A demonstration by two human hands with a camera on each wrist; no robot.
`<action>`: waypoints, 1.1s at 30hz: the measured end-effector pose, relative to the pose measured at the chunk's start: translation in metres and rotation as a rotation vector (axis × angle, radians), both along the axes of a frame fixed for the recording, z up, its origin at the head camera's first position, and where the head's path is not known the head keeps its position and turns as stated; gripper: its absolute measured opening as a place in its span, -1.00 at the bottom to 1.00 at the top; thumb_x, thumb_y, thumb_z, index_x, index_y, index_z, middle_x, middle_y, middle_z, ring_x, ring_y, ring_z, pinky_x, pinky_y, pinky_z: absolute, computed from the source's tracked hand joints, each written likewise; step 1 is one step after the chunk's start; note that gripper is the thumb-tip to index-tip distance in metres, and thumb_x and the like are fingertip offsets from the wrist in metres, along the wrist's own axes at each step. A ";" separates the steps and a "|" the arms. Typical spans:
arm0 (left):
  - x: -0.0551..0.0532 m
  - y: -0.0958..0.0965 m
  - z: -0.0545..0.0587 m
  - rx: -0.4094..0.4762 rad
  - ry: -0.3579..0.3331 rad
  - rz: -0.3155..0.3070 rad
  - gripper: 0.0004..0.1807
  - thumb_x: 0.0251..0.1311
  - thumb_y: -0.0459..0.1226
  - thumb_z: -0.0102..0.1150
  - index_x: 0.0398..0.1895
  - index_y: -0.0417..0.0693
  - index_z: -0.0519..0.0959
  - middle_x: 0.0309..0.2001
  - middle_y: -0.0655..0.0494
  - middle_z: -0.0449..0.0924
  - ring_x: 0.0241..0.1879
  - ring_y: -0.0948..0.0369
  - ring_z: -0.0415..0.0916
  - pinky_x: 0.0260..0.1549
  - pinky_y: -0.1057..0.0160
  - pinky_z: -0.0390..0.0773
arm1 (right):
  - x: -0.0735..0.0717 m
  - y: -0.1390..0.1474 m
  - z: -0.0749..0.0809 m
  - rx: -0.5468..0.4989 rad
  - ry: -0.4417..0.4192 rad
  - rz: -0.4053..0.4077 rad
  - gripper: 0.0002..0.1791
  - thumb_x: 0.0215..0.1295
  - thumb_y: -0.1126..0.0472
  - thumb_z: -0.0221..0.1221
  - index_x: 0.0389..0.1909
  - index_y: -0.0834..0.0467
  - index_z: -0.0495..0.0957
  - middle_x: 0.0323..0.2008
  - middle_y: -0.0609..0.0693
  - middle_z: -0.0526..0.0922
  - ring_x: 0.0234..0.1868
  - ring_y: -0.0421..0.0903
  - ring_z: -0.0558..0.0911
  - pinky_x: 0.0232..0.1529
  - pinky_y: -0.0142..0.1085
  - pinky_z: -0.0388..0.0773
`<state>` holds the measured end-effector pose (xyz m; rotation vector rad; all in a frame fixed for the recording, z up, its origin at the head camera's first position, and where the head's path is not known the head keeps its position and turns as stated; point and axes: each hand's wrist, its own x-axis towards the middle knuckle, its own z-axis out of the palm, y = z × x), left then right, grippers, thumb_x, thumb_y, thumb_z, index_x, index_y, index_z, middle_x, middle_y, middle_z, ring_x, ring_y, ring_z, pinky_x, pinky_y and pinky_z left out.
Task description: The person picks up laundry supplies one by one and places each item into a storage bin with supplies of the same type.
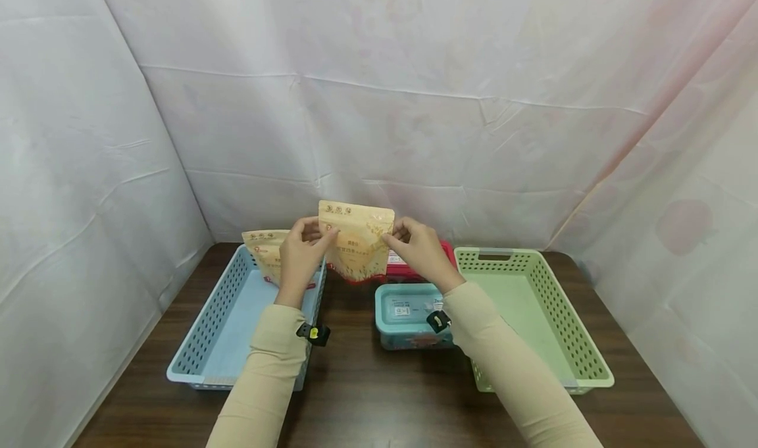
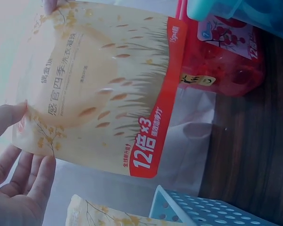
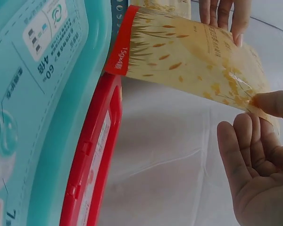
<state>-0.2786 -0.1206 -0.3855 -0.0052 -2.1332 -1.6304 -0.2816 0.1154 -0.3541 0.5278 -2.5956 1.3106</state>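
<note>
A cream-coloured pouch point(image 1: 357, 241) of laundry beads with a red bottom band is held up between both hands above the table. My left hand point(image 1: 303, 250) pinches its left edge between thumb and fingers; in the left wrist view the thumb lies on the pouch's printed front. On the opposite edge my right hand point(image 1: 422, 249) pinches it the same way, and the right wrist view shows that hand's thumb point(image 3: 273, 104) on the front. A second, similar pouch point(image 1: 264, 249) leans in the blue basket point(image 1: 208, 333), partly hidden behind the left hand.
A teal lidded box point(image 1: 387, 310) stands on the brown table point(image 1: 379, 402), right of the middle. Behind it is a red box point(image 1: 448, 256), partly covered by the pouch and right hand. A green basket point(image 1: 568, 310) stands at right. White curtains point(image 1: 414, 106) surround the table.
</note>
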 end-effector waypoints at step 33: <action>0.007 -0.016 -0.003 0.076 0.009 0.028 -0.56 0.27 0.08 0.30 0.08 0.05 0.68 -0.03 0.12 0.70 -0.03 0.21 0.58 -0.03 0.09 0.56 | -0.002 -0.010 -0.009 -0.307 -0.071 -0.075 -0.70 0.39 0.12 0.28 -0.02 0.22 0.51 -0.19 0.07 0.61 -0.18 -0.05 0.58 -0.21 -0.31 0.54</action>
